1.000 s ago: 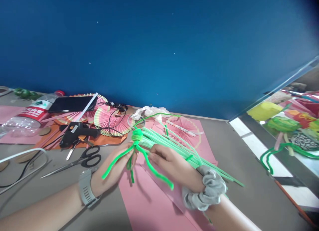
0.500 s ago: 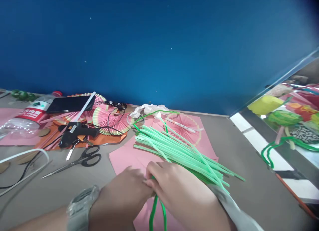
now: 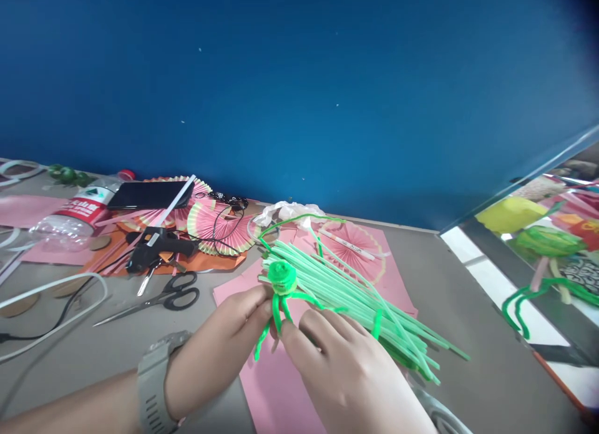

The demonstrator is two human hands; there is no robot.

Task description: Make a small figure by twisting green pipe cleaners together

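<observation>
A bright green pipe-cleaner figure [image 3: 282, 276] with a coiled round head and dangling strands is held upright between my hands. My left hand [image 3: 236, 331], with a grey watch on its wrist, pinches it just under the head. The fingers of my right hand [image 3: 339, 356] are closed around the lower strands, partly hiding them. One strand reaches out to the right over my right hand. Just behind lies a bundle of pale green pipe cleaners [image 3: 337, 284] on pink paper [image 3: 276, 384].
To the left lie black scissors [image 3: 161, 300], a black glue gun [image 3: 156, 246], a phone [image 3: 147, 195] and a plastic bottle [image 3: 79, 212]. Pleated pink paper fans [image 3: 224, 228] and a white marker [image 3: 346, 243] are further back. A blue partition [image 3: 299, 97] stands behind.
Both hands have turned and lifted, bringing the coiled green head, hidden before, into view above the fingers. The strands that hung below my hands now spread out sideways. The camera view has shifted slightly.
</observation>
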